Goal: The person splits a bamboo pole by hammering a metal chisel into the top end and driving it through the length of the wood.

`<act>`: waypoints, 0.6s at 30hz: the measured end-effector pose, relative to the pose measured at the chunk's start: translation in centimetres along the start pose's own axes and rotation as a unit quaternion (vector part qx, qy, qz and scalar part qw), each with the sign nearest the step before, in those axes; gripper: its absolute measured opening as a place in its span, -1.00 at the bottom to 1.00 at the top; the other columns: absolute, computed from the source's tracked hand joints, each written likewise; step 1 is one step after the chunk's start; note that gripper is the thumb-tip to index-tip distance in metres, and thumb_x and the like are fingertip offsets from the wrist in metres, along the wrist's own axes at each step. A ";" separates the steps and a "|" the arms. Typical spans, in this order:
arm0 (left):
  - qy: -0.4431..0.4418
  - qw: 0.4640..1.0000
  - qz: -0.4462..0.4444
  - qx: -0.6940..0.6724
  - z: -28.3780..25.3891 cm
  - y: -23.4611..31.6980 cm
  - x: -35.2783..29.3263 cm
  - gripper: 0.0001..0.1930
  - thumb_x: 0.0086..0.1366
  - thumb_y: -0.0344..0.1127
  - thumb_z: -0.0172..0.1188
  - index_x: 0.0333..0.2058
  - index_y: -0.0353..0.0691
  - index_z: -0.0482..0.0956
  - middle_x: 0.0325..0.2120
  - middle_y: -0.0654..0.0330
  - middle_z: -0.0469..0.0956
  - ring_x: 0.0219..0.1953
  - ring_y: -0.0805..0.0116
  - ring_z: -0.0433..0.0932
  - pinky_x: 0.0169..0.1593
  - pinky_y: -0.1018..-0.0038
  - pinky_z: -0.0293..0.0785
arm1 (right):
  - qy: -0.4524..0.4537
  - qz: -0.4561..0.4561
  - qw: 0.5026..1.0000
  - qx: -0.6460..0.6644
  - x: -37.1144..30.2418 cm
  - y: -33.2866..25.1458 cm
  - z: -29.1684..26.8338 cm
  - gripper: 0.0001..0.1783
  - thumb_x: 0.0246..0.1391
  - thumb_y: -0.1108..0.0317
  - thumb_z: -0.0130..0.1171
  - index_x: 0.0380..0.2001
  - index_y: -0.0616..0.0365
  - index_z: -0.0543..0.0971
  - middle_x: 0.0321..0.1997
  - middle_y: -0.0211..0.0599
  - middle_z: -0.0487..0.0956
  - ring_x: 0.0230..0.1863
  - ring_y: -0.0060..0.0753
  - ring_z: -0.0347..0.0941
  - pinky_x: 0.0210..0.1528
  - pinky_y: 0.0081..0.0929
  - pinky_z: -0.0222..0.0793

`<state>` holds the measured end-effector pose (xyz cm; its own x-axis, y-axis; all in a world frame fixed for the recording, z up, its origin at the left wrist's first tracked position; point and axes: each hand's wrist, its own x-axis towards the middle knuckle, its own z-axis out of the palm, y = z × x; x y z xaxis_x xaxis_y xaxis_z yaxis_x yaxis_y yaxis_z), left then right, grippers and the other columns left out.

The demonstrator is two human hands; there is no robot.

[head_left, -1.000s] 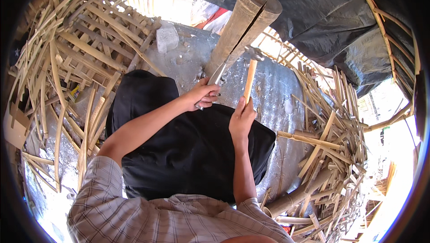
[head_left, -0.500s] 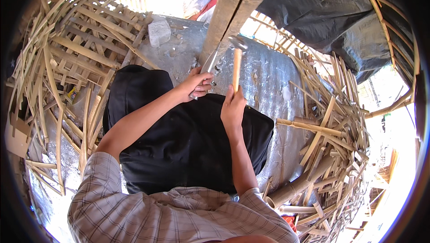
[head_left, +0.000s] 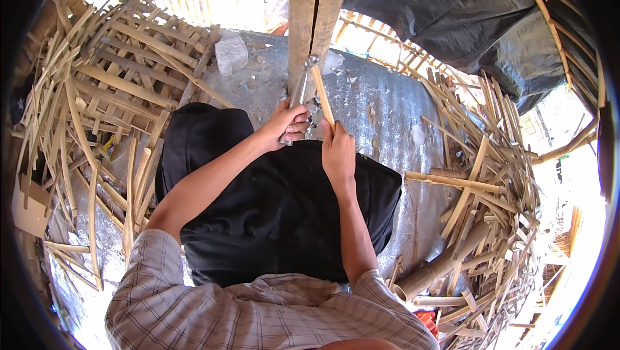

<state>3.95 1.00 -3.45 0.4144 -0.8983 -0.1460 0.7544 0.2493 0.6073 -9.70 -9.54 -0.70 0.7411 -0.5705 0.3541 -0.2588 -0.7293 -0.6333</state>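
A thick bamboo pole [head_left: 302, 11] stands upright in front of me, with a dark split running down its length. My left hand [head_left: 285, 123] is closed around a shiny, long metal blade [head_left: 299, 92], whose far end meets the lower part of the pole. Whether the blade's tip sits inside the split I cannot make out. In my right hand [head_left: 338, 150] is a hammer [head_left: 322, 95] by its pale wooden handle. Its metal head lies at the pole, close to the blade's far end; contact cannot be told for sure. Black cloth [head_left: 258, 201] covers my legs just below both hands.
Split bamboo strips [head_left: 481, 188] are heaped at the right, beside a thick bamboo length [head_left: 439, 263]. To the left lies a lattice of bamboo slats [head_left: 132, 72]. A pale block [head_left: 231, 53] rests on the grey sheet [head_left: 381, 111]. Dark tarpaulin [head_left: 465, 20] hangs beyond.
The hammer has tipped left, bringing its head from right of the blade to the blade's far end. The pole appears further left and more upright in view. Both grips stay the same.
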 end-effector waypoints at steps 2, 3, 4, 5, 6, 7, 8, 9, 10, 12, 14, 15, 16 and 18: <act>0.022 0.999 0.007 0.026 -0.3 0.0 -0.5 -0.82 0.42 -0.29 0.11 -0.29 -0.07 0.26 -0.59 0.43 0.22 -0.76 0.72 0.13 -0.81 0.70 0.03 | -0.005 0.017 1.000 0.015 -0.3 -1.6 -1.1 -0.63 0.38 0.22 0.05 -0.44 0.31 0.42 -0.65 0.16 0.45 -0.60 0.30 0.39 -0.56 -0.03 0.23; 0.021 0.999 0.005 0.030 -0.1 -0.1 -0.5 -0.83 0.41 -0.31 0.12 -0.27 -0.07 0.26 -0.59 0.42 0.23 -0.75 0.70 0.14 -0.80 0.69 0.03 | -0.005 0.025 1.000 0.018 -0.6 -1.9 -1.8 -0.63 0.38 0.22 0.05 -0.44 0.29 0.42 -0.64 0.14 0.48 -0.59 0.30 0.45 -0.56 0.00 0.26; 0.020 0.999 0.003 0.035 0.0 -0.1 -0.5 -0.82 0.40 -0.33 0.12 -0.26 -0.07 0.25 -0.60 0.41 0.24 -0.75 0.69 0.15 -0.79 0.67 0.04 | 0.018 0.019 0.999 0.034 -0.7 -1.9 -1.7 -0.64 0.38 0.22 0.05 -0.43 0.30 0.41 -0.66 0.10 0.47 -0.61 0.29 0.44 -0.56 -0.01 0.26; 0.019 0.999 -0.004 0.034 0.2 -0.6 -0.6 -0.82 0.39 -0.35 0.12 -0.24 -0.07 0.25 -0.60 0.40 0.24 -0.74 0.68 0.17 -0.78 0.66 0.04 | 0.033 0.018 0.998 0.046 -0.9 -1.7 -1.6 -0.64 0.38 0.22 0.05 -0.42 0.30 0.41 -0.66 0.10 0.47 -0.61 0.29 0.44 -0.56 -0.01 0.26; 0.009 0.999 -0.003 0.034 0.1 -0.8 -0.4 -0.81 0.39 -0.34 0.14 -0.24 -0.08 0.25 -0.60 0.39 0.25 -0.75 0.67 0.16 -0.78 0.65 0.04 | 0.048 0.016 0.997 0.057 -1.1 -1.5 -1.3 -0.65 0.38 0.23 0.05 -0.41 0.30 0.41 -0.67 0.10 0.46 -0.61 0.29 0.44 -0.57 -0.01 0.25; 0.013 0.999 -0.006 0.029 0.1 -0.9 -0.2 -0.81 0.38 -0.35 0.14 -0.24 -0.08 0.25 -0.61 0.39 0.25 -0.75 0.67 0.16 -0.78 0.65 0.04 | 0.062 0.015 0.996 0.069 -1.2 -1.2 -1.1 -0.65 0.38 0.23 0.05 -0.41 0.30 0.41 -0.67 0.09 0.46 -0.60 0.29 0.44 -0.57 -0.01 0.25; 0.016 0.999 -0.010 0.029 0.1 -0.8 -0.1 -0.80 0.38 -0.35 0.14 -0.24 -0.08 0.24 -0.61 0.39 0.25 -0.75 0.67 0.16 -0.78 0.65 0.04 | 0.049 0.025 0.998 0.045 -1.1 -1.0 -0.9 -0.65 0.39 0.24 0.04 -0.41 0.30 0.41 -0.65 0.13 0.46 -0.59 0.29 0.46 -0.57 -0.02 0.25; 0.019 0.999 -0.014 0.029 0.2 -0.8 0.1 -0.80 0.37 -0.35 0.14 -0.24 -0.08 0.24 -0.61 0.39 0.25 -0.75 0.67 0.16 -0.78 0.64 0.04 | 0.037 0.019 0.999 0.022 -1.1 -0.2 -0.7 -0.65 0.39 0.24 0.03 -0.41 0.30 0.40 -0.65 0.14 0.47 -0.58 0.29 0.46 -0.56 -0.01 0.25; 0.014 0.999 -0.018 0.028 0.2 -0.7 0.2 -0.81 0.36 -0.37 0.14 -0.25 -0.09 0.25 -0.61 0.39 0.25 -0.76 0.67 0.16 -0.79 0.64 0.04 | 0.025 0.013 1.000 -0.001 -1.1 0.8 -0.6 -0.65 0.39 0.24 0.03 -0.41 0.31 0.40 -0.64 0.15 0.47 -0.57 0.29 0.47 -0.56 -0.01 0.25; 0.027 0.999 -0.010 0.025 0.0 -0.4 0.0 -0.82 0.37 -0.37 0.13 -0.26 -0.09 0.26 -0.61 0.39 0.25 -0.76 0.66 0.15 -0.79 0.64 0.03 | 0.011 0.024 1.000 0.000 -0.6 0.2 -1.0 -0.63 0.40 0.22 0.02 -0.40 0.33 0.41 -0.64 0.16 0.47 -0.57 0.30 0.47 -0.55 0.00 0.25; 0.043 0.998 -0.004 0.051 0.2 -0.6 -0.5 -0.82 0.41 -0.31 0.12 -0.30 -0.08 0.26 -0.60 0.41 0.22 -0.77 0.70 0.12 -0.82 0.68 0.03 | 0.036 0.035 0.998 0.031 -1.1 -1.5 -2.7 -0.64 0.40 0.22 0.02 -0.38 0.34 0.42 -0.65 0.16 0.46 -0.59 0.30 0.46 -0.55 0.01 0.25; 0.036 0.998 -0.003 0.048 0.3 -0.6 -0.3 -0.82 0.41 -0.31 0.12 -0.30 -0.08 0.26 -0.60 0.41 0.22 -0.77 0.70 0.12 -0.83 0.68 0.02 | 0.047 0.041 0.997 0.042 -1.1 -1.8 -3.3 -0.64 0.40 0.22 0.02 -0.37 0.34 0.42 -0.65 0.15 0.45 -0.60 0.30 0.45 -0.55 0.01 0.24; 0.029 0.999 -0.002 0.046 0.4 -0.4 -0.1 -0.82 0.41 -0.31 0.12 -0.30 -0.08 0.26 -0.60 0.41 0.22 -0.77 0.70 0.12 -0.83 0.68 0.02 | 0.089 0.022 0.994 0.063 -0.7 -1.8 -3.0 -0.68 0.39 0.26 0.02 -0.36 0.33 0.41 -0.67 0.15 0.43 -0.62 0.28 0.44 -0.56 0.00 0.23; 0.012 0.999 -0.005 0.038 0.6 -1.2 0.0 -0.82 0.41 -0.31 0.12 -0.29 -0.08 0.26 -0.60 0.40 0.24 -0.78 0.69 0.13 -0.83 0.68 0.01 | 0.086 0.024 0.994 0.064 -0.9 -0.5 -2.0 -0.69 0.39 0.26 0.02 -0.35 0.32 0.41 -0.67 0.16 0.44 -0.61 0.28 0.45 -0.56 0.00 0.23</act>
<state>2.75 0.47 -3.65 0.4191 -0.8919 -0.1699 0.7186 0.2114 0.6625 -11.47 -9.45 0.67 0.6095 -0.6675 0.4276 -0.2019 -0.6524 -0.7305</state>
